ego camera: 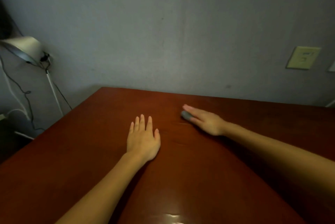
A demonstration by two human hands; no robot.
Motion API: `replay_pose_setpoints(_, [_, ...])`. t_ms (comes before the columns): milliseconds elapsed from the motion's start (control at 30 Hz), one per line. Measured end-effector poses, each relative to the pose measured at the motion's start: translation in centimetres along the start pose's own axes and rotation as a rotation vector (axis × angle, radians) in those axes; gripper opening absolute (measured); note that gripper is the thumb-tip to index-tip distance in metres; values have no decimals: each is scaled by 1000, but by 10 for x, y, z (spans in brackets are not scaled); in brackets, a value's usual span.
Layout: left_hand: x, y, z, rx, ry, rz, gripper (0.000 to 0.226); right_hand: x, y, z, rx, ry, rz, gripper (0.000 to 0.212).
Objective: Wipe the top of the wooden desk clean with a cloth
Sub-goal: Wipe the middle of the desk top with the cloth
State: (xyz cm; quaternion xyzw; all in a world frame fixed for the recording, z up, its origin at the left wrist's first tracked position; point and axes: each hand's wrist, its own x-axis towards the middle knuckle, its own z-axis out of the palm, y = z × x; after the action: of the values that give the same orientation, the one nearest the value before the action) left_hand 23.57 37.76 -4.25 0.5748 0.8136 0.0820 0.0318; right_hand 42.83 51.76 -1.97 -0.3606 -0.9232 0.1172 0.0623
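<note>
On the bench, left hand lies flat, fingers straight, slightly apart. Right of left hand: right hand flat, fingers straight, together, pressing small grey cloth, which shows beneath the fingertips.

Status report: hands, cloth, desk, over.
Left hand flat on wooden desk, fingers straight. Right hand presses small grey cloth onto desk. Nothing seen in the way.
</note>
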Motion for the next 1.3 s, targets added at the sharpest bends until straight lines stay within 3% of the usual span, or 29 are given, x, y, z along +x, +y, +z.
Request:
replay_pose_setpoints(200, [2,3,3,8,23,-11,60,3,80,-27,3,84,398,63])
replay_pose_setpoints(333, [4,2,6,6,40,-12,60,74,78,-16,16,167,483,54])
replay_pose_setpoints(467, [4,1,6,-1,52,-14,60,136,29,2,9,160,410,48])
replay_pose_setpoints(667, [3,4,3,-13,35,-25,59,148,-70,27,-13,40,89,57])
replay_pose_setpoints(800, [1,3,1,-10,23,-16,59,96,-72,26,1,-6,-81,54])
replay_pose_setpoints(900, [0,2,1,-8,17,-6,59,45,-39,17,-16,10,-98,53])
replay_pose_setpoints(1100, [1,0,3,12,11,9,59,-19,65,-24,14,98,309,62])
replay_pose_setpoints(1200, [3,1,3,19,18,2,59,-6,104,-30,6,163,505,67])
replay_pose_setpoints(1300, [5,1,4,15,29,-3,60,27,111,-26,1,199,590,61])
